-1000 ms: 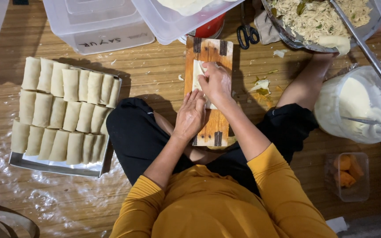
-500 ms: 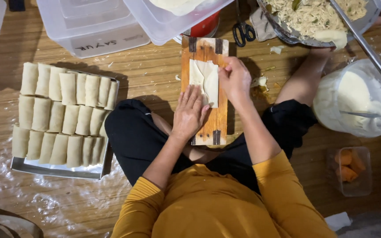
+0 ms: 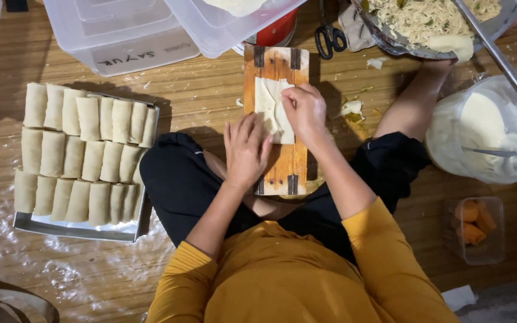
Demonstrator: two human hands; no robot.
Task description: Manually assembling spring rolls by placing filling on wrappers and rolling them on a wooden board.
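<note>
Both hands have slid up the board (image 3: 279,167): left hand (image 3: 245,149) flat, right hand (image 3: 304,110) now pinching wrapper (image 3: 269,101)

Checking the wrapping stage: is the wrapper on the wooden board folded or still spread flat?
Partly folded: the wrapper shows overlapping flaps on the wooden board, the right hand pinching its edge, the left hand beside it.

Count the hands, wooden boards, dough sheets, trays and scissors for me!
hands: 2, the left hand and the right hand
wooden board: 1
dough sheet: 1
tray: 1
scissors: 1
total: 6
</note>
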